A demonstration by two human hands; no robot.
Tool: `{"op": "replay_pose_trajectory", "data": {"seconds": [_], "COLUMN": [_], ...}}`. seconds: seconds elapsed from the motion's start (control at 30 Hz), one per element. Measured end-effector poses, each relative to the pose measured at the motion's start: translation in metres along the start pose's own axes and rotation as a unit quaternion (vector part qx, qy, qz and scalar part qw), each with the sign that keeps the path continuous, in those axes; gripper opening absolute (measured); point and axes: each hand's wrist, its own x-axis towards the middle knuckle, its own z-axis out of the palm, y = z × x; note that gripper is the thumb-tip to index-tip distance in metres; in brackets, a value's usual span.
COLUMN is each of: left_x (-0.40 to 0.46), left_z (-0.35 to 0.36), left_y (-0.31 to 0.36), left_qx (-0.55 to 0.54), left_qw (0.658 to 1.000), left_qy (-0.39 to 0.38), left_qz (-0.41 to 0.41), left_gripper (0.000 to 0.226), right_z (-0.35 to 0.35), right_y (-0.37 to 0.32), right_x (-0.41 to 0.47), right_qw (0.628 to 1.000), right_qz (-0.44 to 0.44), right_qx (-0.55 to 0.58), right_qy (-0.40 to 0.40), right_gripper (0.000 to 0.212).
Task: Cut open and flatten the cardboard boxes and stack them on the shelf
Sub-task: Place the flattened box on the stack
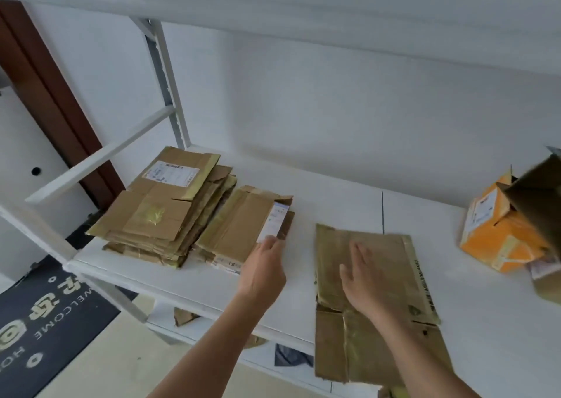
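Observation:
A flattened brown cardboard box (pixel 391 330) lies on the white shelf (pixel 334 203), its near end hanging over the front edge. My right hand (pixel 362 279) presses flat on it with straight fingers. My left hand (pixel 264 268) reaches to a smaller flattened box (pixel 239 230) with a white label and touches its near right corner; whether it pinches the edge is unclear. That box leans against a stack of several flattened boxes (pixel 164 206) at the shelf's left end.
An orange carton (pixel 498 230) and an open brown box (pixel 540 197) stand at the shelf's right end. A white upright and crossbar (pixel 100 154) frame the left side. A dark welcome mat (pixel 45 312) lies on the floor below left. Scraps show on the lower shelf.

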Motion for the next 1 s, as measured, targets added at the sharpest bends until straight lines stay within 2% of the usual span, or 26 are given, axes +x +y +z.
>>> {"op": "replay_pose_trajectory", "data": {"seconds": [0.07,0.17,0.23,0.33,0.43,0.53,0.63,0.7,0.73,0.83,0.87,0.93,1.0], "left_x": [-0.016,-0.033,-0.039,-0.041,-0.041,-0.038,-0.026,-0.015,-0.010,-0.001,-0.001,-0.001,-0.001], "left_z": [0.026,0.064,0.081,0.088,0.086,0.072,0.048,0.028,0.016,-0.022,-0.035,-0.060,-0.084], "left_y": [0.028,0.055,0.065,0.076,0.088,0.100,0.104,0.101,0.098,0.075,0.064,0.037,0.002], "left_qx": [-0.073,-0.124,-0.182,-0.252,-0.280,-0.301,-0.300,-0.305,-0.299,-0.216,-0.177,-0.110,-0.087], "left_qw": [0.994,0.963,0.938,0.909,0.909,0.918,0.932,0.935,0.939,0.965,0.974,0.983,0.982], "left_qy": [-0.076,-0.177,-0.172,-0.130,-0.101,-0.077,-0.047,-0.014,0.003,0.064,0.084,0.103,0.113], "left_qz": [-0.036,-0.159,-0.240,-0.307,-0.293,-0.246,-0.196,-0.179,-0.172,-0.135,-0.118,-0.106,-0.121], "left_gripper": [0.044,0.040,0.036,0.031,0.013,0.019,0.015,0.015,0.007,0.042,0.046,0.046,0.041], "right_z": [0.000,0.002,0.000,-0.003,-0.005,-0.007,-0.021,-0.034,-0.040,-0.054,-0.056,-0.056,-0.052], "right_y": [0.040,0.080,0.101,0.120,0.133,0.136,0.120,0.102,0.090,0.047,0.029,-0.010,-0.055], "right_x": [-0.018,-0.042,-0.052,-0.055,-0.053,-0.059,-0.058,-0.051,-0.046,-0.030,-0.025,-0.016,-0.007], "right_qw": [0.997,0.985,0.976,0.970,0.948,0.924,0.910,0.902,0.896,0.878,0.873,0.868,0.864], "right_qz": [0.071,0.174,0.215,0.221,0.250,0.226,0.205,0.190,0.180,0.154,0.147,0.130,0.105], "right_qx": [-0.014,0.004,0.039,0.081,0.182,0.279,0.295,0.321,0.345,0.407,0.421,0.441,0.460], "right_qy": [-0.007,0.002,0.021,0.063,0.072,0.132,0.205,0.217,0.214,0.200,0.196,0.187,0.175], "right_gripper": [0.066,0.068,0.068,0.068,0.059,0.037,0.021,0.022,0.023,0.027,0.029,0.034,0.042]}}
